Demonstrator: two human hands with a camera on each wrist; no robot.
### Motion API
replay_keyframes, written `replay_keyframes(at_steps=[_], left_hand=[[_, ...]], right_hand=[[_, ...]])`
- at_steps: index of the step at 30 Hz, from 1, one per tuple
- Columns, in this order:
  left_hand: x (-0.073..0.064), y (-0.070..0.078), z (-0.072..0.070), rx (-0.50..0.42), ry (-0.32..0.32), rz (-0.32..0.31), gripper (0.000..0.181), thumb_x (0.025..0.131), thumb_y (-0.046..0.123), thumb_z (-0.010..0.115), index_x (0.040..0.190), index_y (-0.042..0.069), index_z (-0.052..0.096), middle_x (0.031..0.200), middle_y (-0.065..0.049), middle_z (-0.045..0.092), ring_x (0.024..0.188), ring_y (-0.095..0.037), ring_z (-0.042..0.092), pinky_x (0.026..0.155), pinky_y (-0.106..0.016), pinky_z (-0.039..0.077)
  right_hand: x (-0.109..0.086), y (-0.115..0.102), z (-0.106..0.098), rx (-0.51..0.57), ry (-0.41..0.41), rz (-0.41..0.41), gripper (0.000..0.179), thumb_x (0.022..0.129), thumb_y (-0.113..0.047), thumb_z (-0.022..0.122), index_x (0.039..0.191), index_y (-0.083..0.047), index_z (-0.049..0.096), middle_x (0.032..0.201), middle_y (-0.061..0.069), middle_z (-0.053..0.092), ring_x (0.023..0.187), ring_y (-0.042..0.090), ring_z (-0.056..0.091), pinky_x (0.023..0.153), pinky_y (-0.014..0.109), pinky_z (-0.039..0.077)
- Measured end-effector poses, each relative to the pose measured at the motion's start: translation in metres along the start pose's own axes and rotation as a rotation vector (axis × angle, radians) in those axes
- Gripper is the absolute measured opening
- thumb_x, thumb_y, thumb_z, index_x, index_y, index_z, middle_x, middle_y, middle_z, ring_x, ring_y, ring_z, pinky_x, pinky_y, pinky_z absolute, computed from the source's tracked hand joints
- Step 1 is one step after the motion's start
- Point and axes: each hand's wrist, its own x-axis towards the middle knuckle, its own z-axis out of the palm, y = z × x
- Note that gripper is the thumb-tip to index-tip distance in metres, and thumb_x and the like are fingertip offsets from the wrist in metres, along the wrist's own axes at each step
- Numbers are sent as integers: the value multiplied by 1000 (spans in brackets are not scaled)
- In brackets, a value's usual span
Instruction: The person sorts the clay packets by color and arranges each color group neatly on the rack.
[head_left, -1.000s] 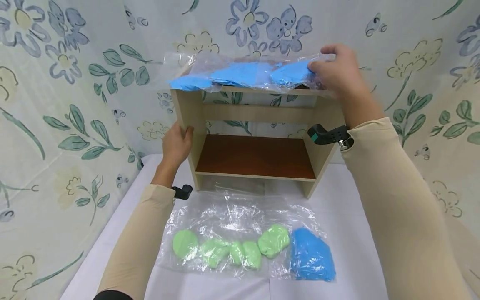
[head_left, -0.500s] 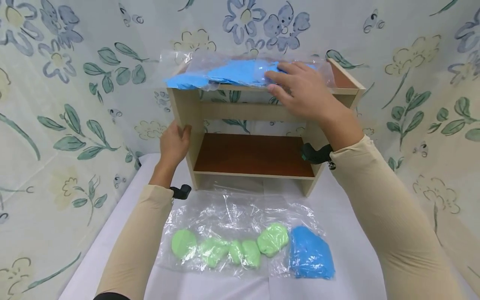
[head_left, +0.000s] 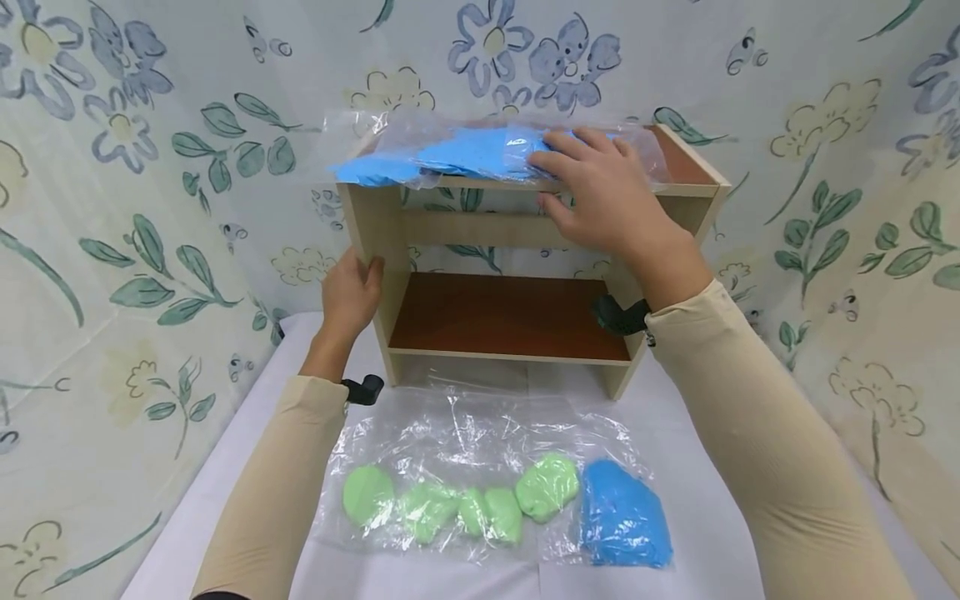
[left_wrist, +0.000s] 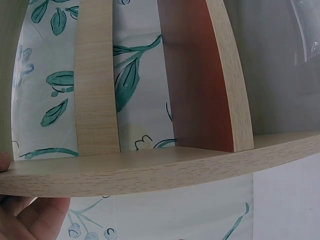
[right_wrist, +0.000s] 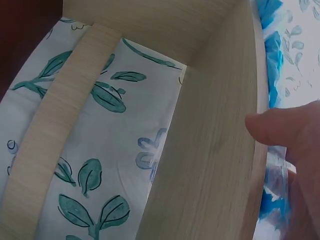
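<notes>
A small wooden shelf [head_left: 513, 353] with brown boards stands upright on the white-covered table. My left hand [head_left: 351, 292] grips its left side panel [left_wrist: 150, 176], thumb on the inner face and fingers outside. Across the top lies a clear plastic bag [head_left: 420, 125] holding flat blue pieces [head_left: 468, 154]. My right hand [head_left: 607, 187] rests on this bag right of the middle, fingers spread and fairly straight. In the right wrist view its thumb [right_wrist: 272, 129] lies by the top board's front edge. The palm's contact with the bag is hidden.
In front of the shelf, a clear bag [head_left: 450, 425] with several light green lumps [head_left: 369, 496] lies on the table [head_left: 420, 579]. Beside it is a bag of blue material [head_left: 626, 517]. Floral cloth [head_left: 847, 208] hangs behind and at the sides.
My right hand has let go of the bag's right end and moved left onto its top, uncovering the shelf's right top corner. My left hand keeps its grip.
</notes>
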Motion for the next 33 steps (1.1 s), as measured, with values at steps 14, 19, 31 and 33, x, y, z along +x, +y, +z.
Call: replay_keyframes(at_steps=[14, 19, 31, 33], left_hand=[[-1, 0, 2, 13, -2, 6, 39, 102, 27, 49, 133, 3, 55, 132, -24, 63, 121, -43, 62, 102, -56, 50], [0, 0, 1, 18, 19, 26, 39, 102, 26, 49, 130, 0, 56, 129, -26, 63, 119, -44, 62, 101, -57, 50], [0, 2, 1, 26, 7, 0, 40, 102, 27, 50, 130, -1, 55, 129, -26, 64, 119, -45, 62, 101, -57, 51], [1, 2, 3, 21, 3, 0, 39, 102, 26, 49, 130, 0, 55, 130, -26, 64, 120, -44, 62, 102, -57, 50]], right_hand=[[-7, -6, 17, 55, 361, -150, 39, 96, -22, 59, 132, -8, 60, 147, 16, 52, 142, 38, 36, 115, 62, 27], [-45, -26, 31, 245, 719, -279, 20, 91, -10, 61, 104, -2, 73, 118, 19, 68, 126, 38, 50, 111, 55, 33], [-171, -31, 102, 286, 324, -128, 22, 83, -14, 72, 103, -6, 74, 112, 13, 70, 113, 35, 58, 93, 54, 47], [-190, -22, 111, 269, 109, -4, 31, 85, -18, 74, 114, -6, 70, 119, 14, 68, 115, 35, 59, 95, 54, 51]])
